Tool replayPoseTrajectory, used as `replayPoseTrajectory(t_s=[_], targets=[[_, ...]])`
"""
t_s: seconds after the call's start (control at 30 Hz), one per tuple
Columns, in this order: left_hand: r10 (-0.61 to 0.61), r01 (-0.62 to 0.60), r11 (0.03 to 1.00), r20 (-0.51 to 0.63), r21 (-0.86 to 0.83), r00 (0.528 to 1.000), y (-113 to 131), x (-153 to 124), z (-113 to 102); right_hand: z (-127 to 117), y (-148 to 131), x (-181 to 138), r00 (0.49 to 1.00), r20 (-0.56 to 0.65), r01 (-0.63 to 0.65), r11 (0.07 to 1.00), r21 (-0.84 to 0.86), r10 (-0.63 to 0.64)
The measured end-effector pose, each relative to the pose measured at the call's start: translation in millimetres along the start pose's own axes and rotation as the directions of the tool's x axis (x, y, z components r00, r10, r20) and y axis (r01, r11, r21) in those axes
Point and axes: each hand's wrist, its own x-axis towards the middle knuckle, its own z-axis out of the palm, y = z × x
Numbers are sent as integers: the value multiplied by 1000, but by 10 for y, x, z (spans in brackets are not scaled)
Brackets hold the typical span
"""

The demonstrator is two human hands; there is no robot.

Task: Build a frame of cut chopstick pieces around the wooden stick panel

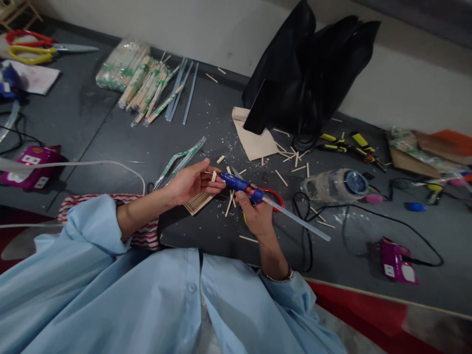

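My right hand (pixel 257 215) is wrapped round a blue hot glue gun (pixel 236 183), with a long clear glue stick (pixel 298 219) sticking out of its back end. The gun's nozzle points left, at my left hand (pixel 190 183). Between the fingertips of that hand is a short piece of wooden stick (pixel 214 176), close by the nozzle. Below the left hand a small panel of wooden sticks (pixel 198 203) lies on the table, partly hidden. Scissors with red and yellow handles (pixel 276 195) lie partly covered behind my right hand.
Wrapped chopsticks (pixel 147 88) and glue sticks (pixel 191 93) lie at the back left, a black bag (pixel 295 73) at the back. A plastic jar (pixel 334 185), yellow-black pliers (pixel 363 142) and a purple power socket box (pixel 396 260) with its cable stand right. Cut stick pieces lie scattered.
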Motion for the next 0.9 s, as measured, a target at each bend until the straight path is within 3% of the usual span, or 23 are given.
replayPoseTrajectory(t_s=[0.9], targets=[[-5,5,1000,-11,-27,1000,9,2,-1,-3,-52,-11,1000,7,-11,1000,17,11]])
